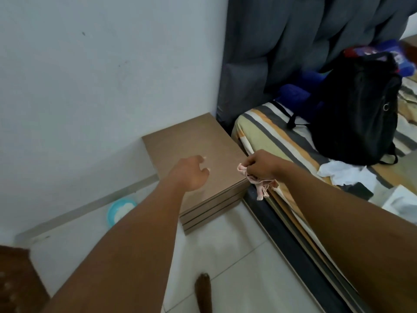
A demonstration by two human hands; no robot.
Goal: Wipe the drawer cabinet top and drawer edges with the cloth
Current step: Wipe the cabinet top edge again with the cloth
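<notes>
On the floor at far left, against the wall, sits a small blue dish (120,211). Next to it the low brown drawer cabinet (209,141) stands in the corner, its top bare and matt. No dust line or wiped streak shows on it, so I cannot tell whether any of it is cleaned. The drawer edges (209,211) show as dark grooves along the front, untouched at this moment.

The left hand (191,173) hovers over the near part of the top, its grip loose and holding nothing. The right hand (261,164) is at the cabinet's right corner, by the bed (282,143), its grip closed round the cloth (259,184).

The cloth is pale pink, thin and crumpled, bunched in the fist with a tail hanging below, off the surface. By my reading most of the wiping, top and edges alike, is left to do.

A black backpack (354,109) lies on the bed further right.
</notes>
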